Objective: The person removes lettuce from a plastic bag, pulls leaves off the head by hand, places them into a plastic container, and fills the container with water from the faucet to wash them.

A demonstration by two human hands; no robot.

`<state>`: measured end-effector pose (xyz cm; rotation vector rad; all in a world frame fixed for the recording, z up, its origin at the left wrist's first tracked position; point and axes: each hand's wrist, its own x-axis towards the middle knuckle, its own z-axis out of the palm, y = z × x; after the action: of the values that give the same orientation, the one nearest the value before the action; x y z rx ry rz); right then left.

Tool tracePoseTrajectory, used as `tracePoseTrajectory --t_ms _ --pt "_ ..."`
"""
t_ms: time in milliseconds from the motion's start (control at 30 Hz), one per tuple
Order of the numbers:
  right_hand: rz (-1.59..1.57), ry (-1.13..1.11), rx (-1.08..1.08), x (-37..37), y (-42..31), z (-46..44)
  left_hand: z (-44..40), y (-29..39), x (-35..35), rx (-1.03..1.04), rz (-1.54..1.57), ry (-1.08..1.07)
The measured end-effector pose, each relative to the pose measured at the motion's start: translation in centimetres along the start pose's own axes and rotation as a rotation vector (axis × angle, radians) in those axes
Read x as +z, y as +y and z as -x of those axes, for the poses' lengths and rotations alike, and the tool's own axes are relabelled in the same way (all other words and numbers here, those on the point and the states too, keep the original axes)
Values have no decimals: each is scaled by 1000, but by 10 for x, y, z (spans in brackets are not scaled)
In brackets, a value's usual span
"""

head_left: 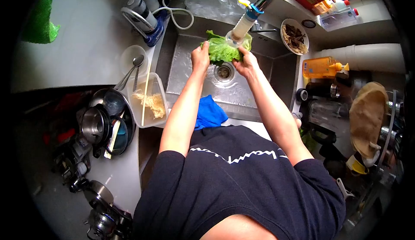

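A green lettuce leaf [219,50] is spread between my two hands, over the metal sink [181,73]. My left hand [200,58] is closed on the leaf's left edge. On its right side, my right hand [246,62] grips it with thumb and fingers. The faucet's filter spout [242,27] hangs right above the leaf and hides part of it. Below the leaf the round drain [224,72] shows in the wet basin.
A plastic tub [149,117] with pale food and a chopstick stands left of the sink, near pots [93,125]. A blue cloth [210,112] lies at the front edge. To the right are a bowl [295,37] and an orange soap bottle [320,67].
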<state>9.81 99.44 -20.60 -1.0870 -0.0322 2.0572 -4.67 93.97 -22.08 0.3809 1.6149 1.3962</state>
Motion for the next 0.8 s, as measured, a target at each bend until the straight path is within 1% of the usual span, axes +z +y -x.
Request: tracePoseTrajectory --t_ms 67,100,133,200,267,333,367,400,467,500,533,567,600,633,667,700,733,767,800 --pt "-15 72 -19 -5 -1 4 -18 -6 -2 17 -188 13" --pt "-66 88 -33 -6 -3 5 -15 -3 3 26 -27 -34" --pt "-69 89 -34 -6 -3 5 -12 -4 8 25 -29 -37" --pt "-156 212 -64 -2 -5 1 -3 -9 17 200 -228 -136" --pt "-203 213 -56 -6 -4 -10 1 -12 14 221 -198 -167" --pt "-204 197 -38 -2 0 -13 12 7 5 174 -250 -202" --pt "-187 210 -39 0 1 -14 24 22 1 33 -137 -230" --pt "-185 206 -35 1 4 -17 22 18 -3 36 -137 -224" --pt "-193 172 -34 3 11 -22 17 7 -12 -77 193 -169" --pt "-191 169 -31 9 13 -18 19 11 -14 -124 179 -125" --pt "-72 187 -86 17 15 -12 14 2 -19 -121 180 -123" --pt "47 205 -141 22 15 -8 5 -15 -26 -74 169 -101" --pt "47 203 -141 19 16 -9 6 -15 -28 -27 158 -79" --pt "385 69 -292 15 16 -10 10 -16 -30 -7 -45 -1" --pt "722 -71 -440 11 14 -11 13 -17 -27 -4 -46 -1" --pt "1110 2 -502 9 11 -10 17 -16 -21 28 -50 46" --pt "1108 1 -505 14 11 1 25 -7 -18 60 -55 93" --pt "1389 -76 -858 16 13 16 31 6 -23 -125 110 -97" --pt "1655 -157 -1227 18 14 27 42 23 -17 -137 172 -231"
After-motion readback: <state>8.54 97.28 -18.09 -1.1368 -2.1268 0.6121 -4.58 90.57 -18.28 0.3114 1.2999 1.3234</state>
